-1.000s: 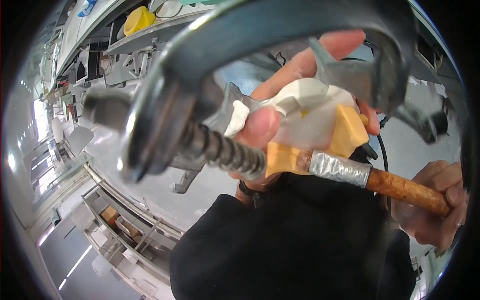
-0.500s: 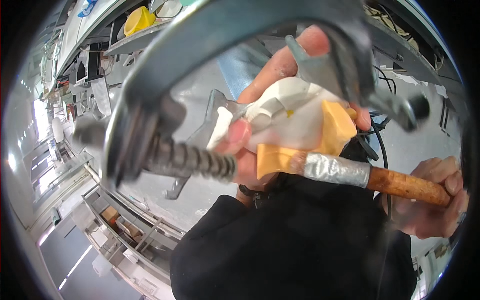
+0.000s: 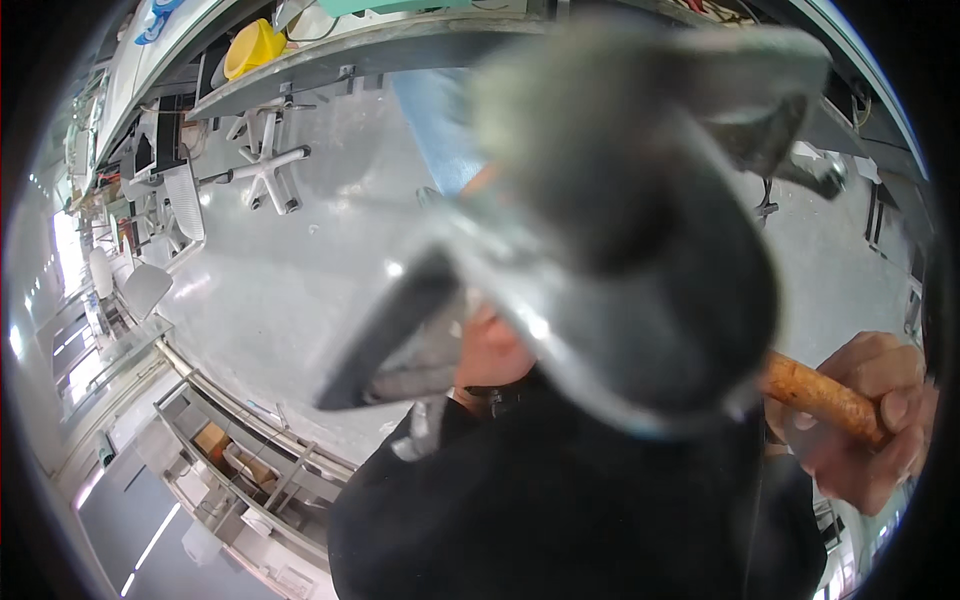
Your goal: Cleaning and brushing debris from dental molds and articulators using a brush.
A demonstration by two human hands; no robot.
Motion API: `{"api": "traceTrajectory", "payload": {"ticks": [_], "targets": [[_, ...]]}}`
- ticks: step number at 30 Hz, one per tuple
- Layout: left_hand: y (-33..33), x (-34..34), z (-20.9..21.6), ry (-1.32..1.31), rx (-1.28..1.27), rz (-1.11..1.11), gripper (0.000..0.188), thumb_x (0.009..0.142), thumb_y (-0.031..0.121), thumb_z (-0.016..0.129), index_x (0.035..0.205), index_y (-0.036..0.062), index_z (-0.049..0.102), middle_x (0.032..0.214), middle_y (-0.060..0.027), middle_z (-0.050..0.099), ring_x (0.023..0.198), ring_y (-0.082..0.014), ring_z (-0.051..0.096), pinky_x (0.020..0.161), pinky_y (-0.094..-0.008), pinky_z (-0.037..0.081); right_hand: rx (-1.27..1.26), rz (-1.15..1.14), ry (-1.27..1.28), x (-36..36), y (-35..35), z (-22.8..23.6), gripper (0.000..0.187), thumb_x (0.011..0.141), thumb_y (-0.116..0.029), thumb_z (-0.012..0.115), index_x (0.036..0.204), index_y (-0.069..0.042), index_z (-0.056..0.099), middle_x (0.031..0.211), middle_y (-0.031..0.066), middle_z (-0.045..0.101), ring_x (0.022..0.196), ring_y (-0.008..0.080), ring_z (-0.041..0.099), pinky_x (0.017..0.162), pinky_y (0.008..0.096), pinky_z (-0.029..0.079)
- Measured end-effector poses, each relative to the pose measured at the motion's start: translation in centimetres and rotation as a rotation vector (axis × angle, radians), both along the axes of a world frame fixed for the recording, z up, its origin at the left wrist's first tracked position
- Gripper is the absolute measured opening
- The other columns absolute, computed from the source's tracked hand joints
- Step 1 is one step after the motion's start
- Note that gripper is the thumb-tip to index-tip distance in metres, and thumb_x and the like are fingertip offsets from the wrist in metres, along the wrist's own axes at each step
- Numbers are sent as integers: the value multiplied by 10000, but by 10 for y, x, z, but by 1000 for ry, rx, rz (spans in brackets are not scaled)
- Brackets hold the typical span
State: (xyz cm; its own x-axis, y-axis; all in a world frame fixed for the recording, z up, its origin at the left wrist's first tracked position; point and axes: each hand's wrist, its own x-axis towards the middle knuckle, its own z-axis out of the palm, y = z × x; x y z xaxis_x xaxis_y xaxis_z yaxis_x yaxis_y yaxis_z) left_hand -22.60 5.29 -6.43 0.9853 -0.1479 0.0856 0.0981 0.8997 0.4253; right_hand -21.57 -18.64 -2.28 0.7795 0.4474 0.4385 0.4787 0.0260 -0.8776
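Note:
A grey metal dental articulator point(image 3: 640, 330) fills the middle of the view, very close and blurred. My left hand point(image 3: 495, 345) shows only in part behind it, closed on the articulator, with a dark band at the wrist. Most of its fingers are hidden. The white plaster cast and orange wax-like pieces seen earlier are covered by the metal frame. At the right, my right hand point(image 3: 865, 410) grips a wooden-handled tool point(image 3: 815, 395) with its fingers wrapped round the end. The tool's front part disappears behind the articulator.
A grey workbench edge point(image 3: 370, 60) runs across the top, with a yellow bowl point(image 3: 255, 48) at its left. On the floor stands a white chair base point(image 3: 268, 165). A blue sheet point(image 3: 435, 130) hangs near the bench. Shelving with boxes point(image 3: 235, 450) is at lower left.
The articulator has turned and swung toward the camera, hiding the cast and orange pieces. My right hand still holds the wooden handle, slightly lower and to the left.

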Motion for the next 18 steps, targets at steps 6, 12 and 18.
{"api": "traceTrajectory", "payload": {"ticks": [6,12,18], "targets": [[-24,2,-7,-53,54,315,930,699,463,545,1377,-54,172,1117,-231,467,984,-313,517,849,-371,432,-93,52,43,-3,14,12,214,886,-225,401,1001,-53,455,673,77,497,461,150,445,463,264,372],[-3,-8,-7,96,338,277,930,670,435,575,1389,-3,182,1143,-183,472,1022,-303,505,889,-385,413,-194,-27,-116,-11,12,10,198,896,-255,424,1020,-109,471,691,68,510,472,147,431,457,271,384],[-6,-6,-14,97,285,300,930,682,422,613,1387,-9,186,1149,-169,479,1050,-307,493,893,-397,405,-267,35,-130,-10,8,13,238,888,-250,440,1067,-93,450,674,68,499,458,155,434,443,289,383]]}}
